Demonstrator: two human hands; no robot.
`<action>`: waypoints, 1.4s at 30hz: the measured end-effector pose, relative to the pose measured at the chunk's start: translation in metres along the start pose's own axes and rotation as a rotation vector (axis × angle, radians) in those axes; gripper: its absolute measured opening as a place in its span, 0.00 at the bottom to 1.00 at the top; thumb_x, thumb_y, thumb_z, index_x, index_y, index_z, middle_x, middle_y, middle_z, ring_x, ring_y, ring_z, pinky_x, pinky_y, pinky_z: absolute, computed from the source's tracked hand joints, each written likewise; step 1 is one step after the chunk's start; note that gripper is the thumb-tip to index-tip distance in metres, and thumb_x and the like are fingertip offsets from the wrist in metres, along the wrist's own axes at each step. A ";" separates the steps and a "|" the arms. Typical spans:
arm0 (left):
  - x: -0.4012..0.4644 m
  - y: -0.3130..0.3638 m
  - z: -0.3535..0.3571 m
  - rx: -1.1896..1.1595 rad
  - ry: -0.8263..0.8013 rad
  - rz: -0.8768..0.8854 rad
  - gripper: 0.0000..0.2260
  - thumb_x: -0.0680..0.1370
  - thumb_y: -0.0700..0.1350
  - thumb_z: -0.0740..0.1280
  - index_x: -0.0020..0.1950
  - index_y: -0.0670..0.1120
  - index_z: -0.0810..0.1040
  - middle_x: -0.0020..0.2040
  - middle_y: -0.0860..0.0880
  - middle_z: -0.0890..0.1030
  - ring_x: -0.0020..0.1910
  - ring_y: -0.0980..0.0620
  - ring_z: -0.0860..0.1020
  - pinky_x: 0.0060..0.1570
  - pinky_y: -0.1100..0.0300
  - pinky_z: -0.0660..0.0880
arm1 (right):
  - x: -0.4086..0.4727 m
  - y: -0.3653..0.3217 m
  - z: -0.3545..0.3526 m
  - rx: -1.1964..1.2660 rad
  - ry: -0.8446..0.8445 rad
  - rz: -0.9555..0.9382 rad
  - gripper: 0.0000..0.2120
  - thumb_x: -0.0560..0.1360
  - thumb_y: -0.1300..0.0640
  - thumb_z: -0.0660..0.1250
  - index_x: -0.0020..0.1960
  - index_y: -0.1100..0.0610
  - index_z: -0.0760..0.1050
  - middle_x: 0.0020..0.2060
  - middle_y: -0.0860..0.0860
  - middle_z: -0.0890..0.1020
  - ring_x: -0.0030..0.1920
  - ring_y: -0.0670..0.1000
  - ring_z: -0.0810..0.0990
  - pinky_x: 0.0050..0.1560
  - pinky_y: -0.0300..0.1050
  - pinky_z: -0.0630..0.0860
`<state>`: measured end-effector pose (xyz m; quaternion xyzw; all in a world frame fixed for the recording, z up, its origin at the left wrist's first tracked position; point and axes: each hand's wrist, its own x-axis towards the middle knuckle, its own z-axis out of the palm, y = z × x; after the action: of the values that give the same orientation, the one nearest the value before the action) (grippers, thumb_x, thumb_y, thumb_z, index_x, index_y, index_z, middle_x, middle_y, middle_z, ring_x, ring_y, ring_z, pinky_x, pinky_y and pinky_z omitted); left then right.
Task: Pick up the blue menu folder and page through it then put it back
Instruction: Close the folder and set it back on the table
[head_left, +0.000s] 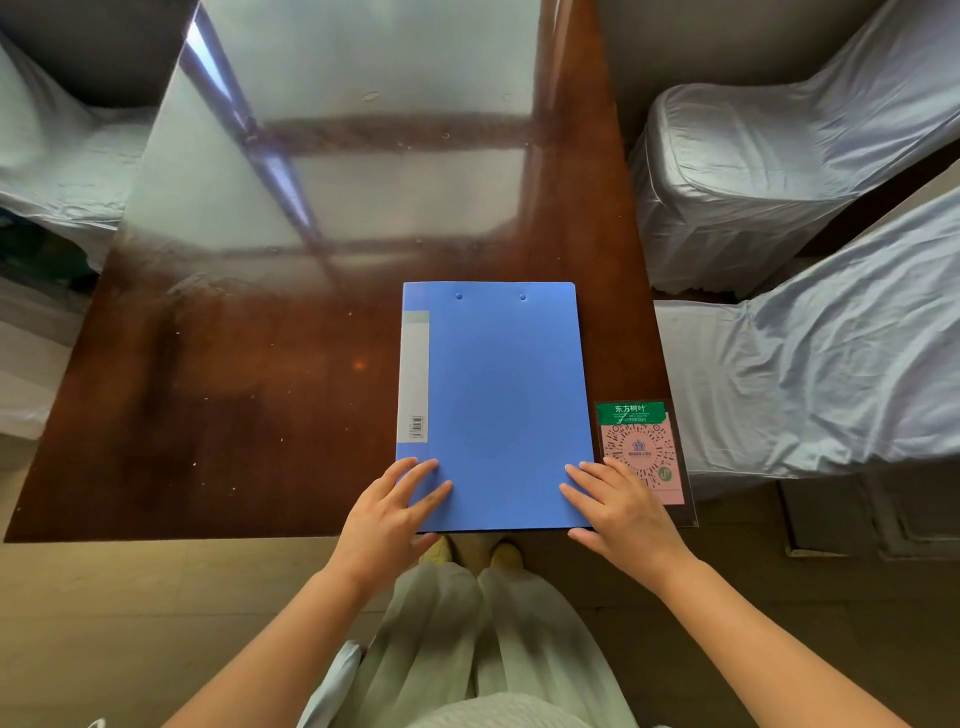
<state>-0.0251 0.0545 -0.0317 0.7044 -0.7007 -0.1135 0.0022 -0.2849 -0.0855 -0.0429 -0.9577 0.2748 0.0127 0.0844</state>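
The blue menu folder (498, 395) lies closed and flat on the dark wooden table (234, 389), near the table's front right corner, with a white spine label along its left side. My left hand (392, 514) rests on the folder's near left corner, fingers spread on the cover and the thumb at the near edge. My right hand (621, 506) lies on the near right corner in the same way, fingers flat on the cover. Neither hand has lifted the folder.
A pink and green QR code card (644, 447) lies on the table just right of the folder. Chairs with pale covers (779, 171) stand along the right side, another (47, 171) at the left. The table's far half reflects a window.
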 end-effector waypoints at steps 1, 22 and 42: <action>0.000 0.001 0.001 -0.001 0.006 0.000 0.27 0.58 0.51 0.81 0.56 0.47 0.81 0.56 0.43 0.82 0.55 0.40 0.80 0.47 0.44 0.79 | -0.001 0.001 0.001 0.002 0.006 -0.003 0.28 0.56 0.48 0.81 0.52 0.57 0.82 0.52 0.55 0.84 0.53 0.55 0.83 0.55 0.53 0.77; 0.001 0.005 0.011 0.000 0.020 0.009 0.27 0.59 0.51 0.80 0.56 0.48 0.81 0.56 0.44 0.82 0.55 0.40 0.80 0.49 0.44 0.78 | -0.008 0.012 0.007 -0.008 0.030 -0.045 0.24 0.60 0.50 0.79 0.53 0.57 0.81 0.53 0.55 0.84 0.55 0.55 0.82 0.57 0.54 0.76; 0.003 -0.005 0.008 0.036 -0.056 0.076 0.26 0.62 0.53 0.79 0.58 0.50 0.80 0.58 0.46 0.82 0.56 0.42 0.80 0.52 0.47 0.78 | -0.002 0.012 0.007 -0.065 0.032 -0.079 0.25 0.58 0.45 0.79 0.51 0.56 0.82 0.50 0.55 0.85 0.51 0.55 0.83 0.57 0.59 0.75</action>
<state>-0.0212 0.0529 -0.0412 0.6738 -0.7285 -0.1205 -0.0258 -0.2928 -0.0936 -0.0514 -0.9701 0.2375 0.0030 0.0491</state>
